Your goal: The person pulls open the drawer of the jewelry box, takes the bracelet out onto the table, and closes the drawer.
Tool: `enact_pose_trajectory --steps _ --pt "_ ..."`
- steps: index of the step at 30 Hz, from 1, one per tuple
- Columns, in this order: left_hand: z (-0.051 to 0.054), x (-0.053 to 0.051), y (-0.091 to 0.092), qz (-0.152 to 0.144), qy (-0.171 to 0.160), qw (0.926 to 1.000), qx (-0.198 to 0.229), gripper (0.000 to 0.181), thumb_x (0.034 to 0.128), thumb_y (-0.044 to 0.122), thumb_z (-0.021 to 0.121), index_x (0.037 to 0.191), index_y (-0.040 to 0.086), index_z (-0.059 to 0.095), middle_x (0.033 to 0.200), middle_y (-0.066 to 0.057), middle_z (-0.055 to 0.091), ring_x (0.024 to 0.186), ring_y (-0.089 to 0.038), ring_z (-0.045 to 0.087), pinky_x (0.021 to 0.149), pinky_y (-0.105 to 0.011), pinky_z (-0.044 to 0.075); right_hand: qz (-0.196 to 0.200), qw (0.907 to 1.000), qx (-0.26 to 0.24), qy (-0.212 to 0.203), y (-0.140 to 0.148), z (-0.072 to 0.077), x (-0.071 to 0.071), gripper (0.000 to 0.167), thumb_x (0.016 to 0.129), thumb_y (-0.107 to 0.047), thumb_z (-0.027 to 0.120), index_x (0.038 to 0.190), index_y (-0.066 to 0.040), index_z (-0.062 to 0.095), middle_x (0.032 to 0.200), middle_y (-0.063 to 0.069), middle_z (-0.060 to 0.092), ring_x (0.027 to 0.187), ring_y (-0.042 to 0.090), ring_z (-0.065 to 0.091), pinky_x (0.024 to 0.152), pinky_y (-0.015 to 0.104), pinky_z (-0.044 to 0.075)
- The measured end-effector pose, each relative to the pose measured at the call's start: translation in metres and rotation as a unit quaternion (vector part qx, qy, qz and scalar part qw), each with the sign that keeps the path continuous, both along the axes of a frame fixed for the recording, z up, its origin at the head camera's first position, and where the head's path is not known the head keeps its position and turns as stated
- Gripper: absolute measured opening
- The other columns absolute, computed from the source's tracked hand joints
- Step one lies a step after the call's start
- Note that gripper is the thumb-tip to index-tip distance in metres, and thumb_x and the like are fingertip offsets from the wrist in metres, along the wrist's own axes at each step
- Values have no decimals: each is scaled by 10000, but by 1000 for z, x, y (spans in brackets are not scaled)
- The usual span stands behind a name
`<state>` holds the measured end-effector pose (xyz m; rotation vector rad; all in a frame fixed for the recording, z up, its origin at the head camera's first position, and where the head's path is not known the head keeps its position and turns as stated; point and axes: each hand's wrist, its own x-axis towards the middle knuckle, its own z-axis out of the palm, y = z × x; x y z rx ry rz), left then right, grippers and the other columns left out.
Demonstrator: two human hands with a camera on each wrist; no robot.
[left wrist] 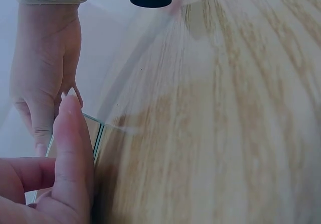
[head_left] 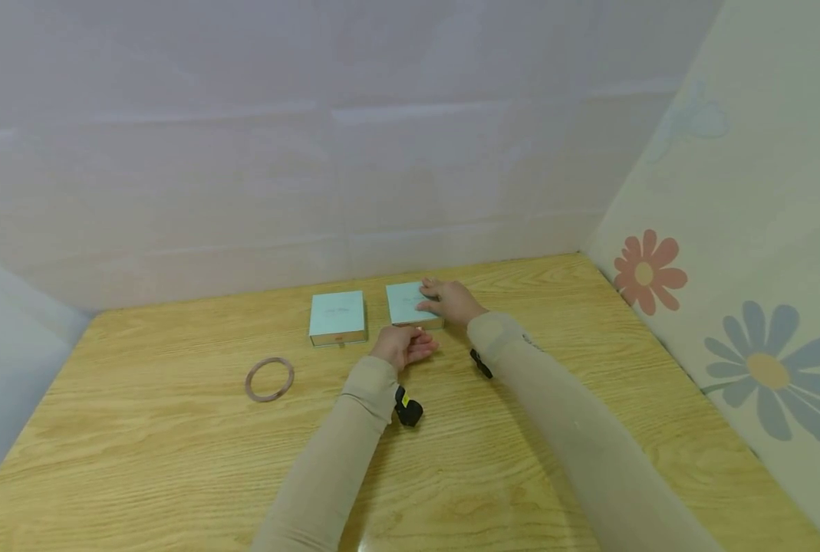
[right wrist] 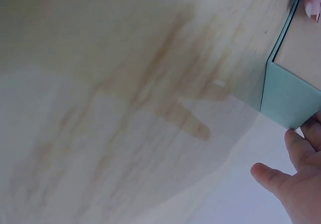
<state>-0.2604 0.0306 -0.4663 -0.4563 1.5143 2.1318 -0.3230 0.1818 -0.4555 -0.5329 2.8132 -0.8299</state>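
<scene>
Two pale turquoise boxes stand side by side on the wooden table. My right hand (head_left: 453, 301) rests on the top of the right box (head_left: 404, 300), thumb and fingers laid out over its right part. In the right wrist view some of its fingers (right wrist: 301, 146) touch the box's edge. At that box's tan front is my left hand (head_left: 403, 346), its fingertips close together against it. Whether they pinch anything there is hidden. To the left stands the other box (head_left: 337, 314), closed, a small tab on its tan front.
A thin brownish ring (head_left: 269, 379) lies on the table (head_left: 195, 452), in front and left of the boxes. A pale wall (head_left: 278, 176) rises behind the table, and a wall with printed flowers (head_left: 768, 371) borders it on the right.
</scene>
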Motion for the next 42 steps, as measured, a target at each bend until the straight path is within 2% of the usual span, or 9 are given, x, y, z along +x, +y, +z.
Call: enact_pose_trajectory --steps 6,12,24,34,37,39,42 --pt "-4 0 1 -52 -5 10000 21 263 1021 42 484 1226 -85 590 788 -102 661 625 -155 681 624 -252 585 9 9999 108 125 1 -4 -2 551 955 -272 624 1405 -2 454 1522 130 314 1421 303 261 1157 428 242" --pt "-9 0 2 -70 1 10000 52 285 1025 39 473 1264 -80 571 753 -89 649 609 -150 675 601 -239 579 -31 10000 71 48 2 -8 -3 555 955 -273 623 1410 -8 448 1532 131 305 1433 301 226 1163 429 224" --pt "-6 2 5 -98 -20 9999 91 289 1024 42 473 1259 -103 558 775 -101 667 633 -155 683 642 -255 586 68 9997 230 103 3 -5 -1 543 965 -274 610 1412 -10 452 1533 143 306 1431 306 228 1165 431 218" --pt "-3 7 12 122 -10 9998 171 285 1035 56 450 1222 -119 574 812 -123 683 641 -152 688 606 -234 577 115 9997 182 93 5 -1 2 541 965 -274 611 1410 -10 452 1531 143 308 1428 311 233 1165 442 212" --pt "3 11 11 78 28 9998 152 292 1034 56 448 1235 -120 565 929 -196 695 673 -161 700 624 -244 582 106 9998 128 95 7 -1 2 545 964 -276 614 1409 -6 451 1531 139 310 1427 309 240 1165 442 216" --pt "8 15 10 15 35 9999 142 302 1034 54 441 1254 -121 551 1069 -254 667 716 -177 712 646 -259 587 108 9999 89 100 8 -1 2 547 962 -278 616 1406 -3 453 1531 138 313 1427 307 244 1164 443 219" --pt "11 17 10 -33 18 9999 106 309 1034 58 442 1270 -114 541 1214 -278 600 771 -198 720 656 -262 587 135 9998 51 108 9 0 4 550 962 -281 616 1405 1 453 1531 141 313 1428 309 241 1163 446 220"
